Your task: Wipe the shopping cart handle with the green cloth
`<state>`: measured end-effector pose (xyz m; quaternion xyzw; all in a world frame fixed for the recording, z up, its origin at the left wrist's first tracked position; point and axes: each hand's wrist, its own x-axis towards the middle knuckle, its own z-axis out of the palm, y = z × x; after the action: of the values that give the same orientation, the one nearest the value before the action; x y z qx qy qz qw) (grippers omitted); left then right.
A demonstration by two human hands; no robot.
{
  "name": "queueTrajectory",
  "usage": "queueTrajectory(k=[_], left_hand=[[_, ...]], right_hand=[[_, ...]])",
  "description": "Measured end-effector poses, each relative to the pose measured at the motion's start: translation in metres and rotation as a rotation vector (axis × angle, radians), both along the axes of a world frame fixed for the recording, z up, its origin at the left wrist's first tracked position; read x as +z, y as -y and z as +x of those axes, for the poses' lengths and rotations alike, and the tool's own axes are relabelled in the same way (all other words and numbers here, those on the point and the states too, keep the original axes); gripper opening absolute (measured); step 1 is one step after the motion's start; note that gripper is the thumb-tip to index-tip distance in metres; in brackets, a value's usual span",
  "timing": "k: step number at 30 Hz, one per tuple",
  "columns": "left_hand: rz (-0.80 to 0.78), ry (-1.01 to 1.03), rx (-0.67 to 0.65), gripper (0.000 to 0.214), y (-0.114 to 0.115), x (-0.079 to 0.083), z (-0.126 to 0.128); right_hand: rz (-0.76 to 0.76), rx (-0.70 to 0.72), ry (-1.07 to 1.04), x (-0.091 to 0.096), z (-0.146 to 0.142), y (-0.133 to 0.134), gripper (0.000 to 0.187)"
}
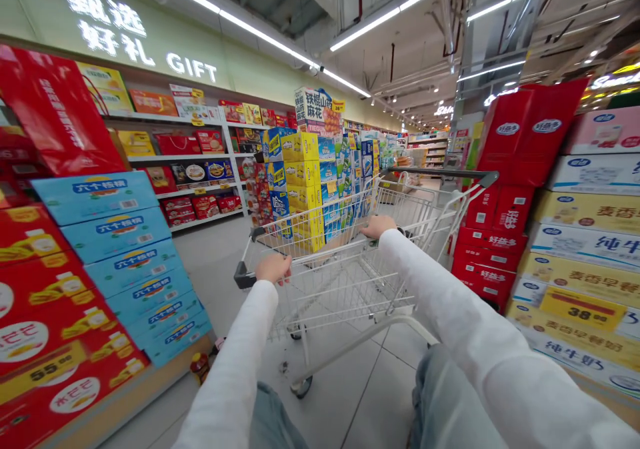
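Note:
A white wire shopping cart [327, 254] stands sideways in front of me, its dark push handle [445, 171] at the far right. Near the black corner bumper [245, 276], my left hand [273, 268] is closed around the cart's top rim. Farther along the same near-side rim, my right hand [380, 228] has its fingers curled over the metal. Both sleeves are white, and my arms reach forward over my knees. A front caster wheel [302, 387] rests on the tiled floor below the basket.
Light-blue cartons [135, 262] and red boxes [45, 342] are stacked at left. Yellow boxes [301, 189] stand behind the cart. Red cartons [493, 236] and milk cartons [580, 242] rise close at right. Gift shelves [190, 156] line the left wall. A small bottle [200, 367] stands by the left stack.

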<state>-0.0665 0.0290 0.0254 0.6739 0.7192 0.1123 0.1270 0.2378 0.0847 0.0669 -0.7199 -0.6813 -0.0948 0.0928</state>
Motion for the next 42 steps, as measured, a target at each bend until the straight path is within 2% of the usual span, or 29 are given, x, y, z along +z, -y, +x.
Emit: queueTrajectory(k=[3,7,9,13,15,18,22,25,29,31,34,36,39,42], left_hand=[[-0.008,0.015,0.006,0.046,0.004,-0.001,-0.001],[-0.005,0.017,0.012,0.046,0.005,-0.003,-0.004],[0.002,0.012,0.013,0.047,0.005,-0.004,-0.004],[-0.004,0.017,0.016,0.048,0.003,-0.005,-0.002],[-0.005,0.021,0.018,0.048,0.002,-0.005,-0.001],[-0.001,0.016,0.021,0.049,-0.001,-0.006,-0.001],[0.018,0.004,0.027,0.048,-0.004,-0.008,0.0],[0.02,-0.002,0.031,0.048,-0.003,-0.009,0.001],[0.01,-0.012,0.033,0.049,0.0,-0.008,0.003],[0.01,-0.022,0.033,0.049,0.001,-0.007,0.004],[0.014,-0.032,0.031,0.049,0.001,-0.006,0.004],[0.013,-0.027,0.032,0.049,0.0,-0.006,0.005],[0.022,-0.015,0.037,0.049,-0.002,-0.006,0.007],[0.032,-0.013,0.042,0.049,-0.003,-0.006,0.009]], right_hand=[[-0.075,0.005,0.024,0.009,-0.01,-0.007,0.045],[-0.017,0.054,0.051,0.003,-0.023,0.001,0.032],[0.091,0.11,0.062,-0.008,-0.029,0.013,0.031],[0.445,0.333,0.055,-0.041,-0.049,0.039,0.042],[0.518,0.365,0.026,-0.053,-0.061,0.045,0.043],[0.416,0.262,-0.03,-0.049,-0.076,0.037,0.043],[0.087,0.212,-0.049,-0.017,-0.081,0.013,0.044],[-0.047,0.219,-0.052,-0.002,-0.082,0.001,0.044],[0.02,0.236,-0.05,-0.01,-0.087,0.01,0.035],[0.164,0.256,-0.043,-0.024,-0.086,0.021,0.036],[0.434,0.367,-0.011,-0.046,-0.078,0.035,0.04],[0.509,0.426,0.001,-0.055,-0.073,0.039,0.041],[0.435,0.34,-0.021,-0.05,-0.072,0.033,0.041],[0.206,0.232,-0.026,-0.029,-0.078,0.019,0.04]])
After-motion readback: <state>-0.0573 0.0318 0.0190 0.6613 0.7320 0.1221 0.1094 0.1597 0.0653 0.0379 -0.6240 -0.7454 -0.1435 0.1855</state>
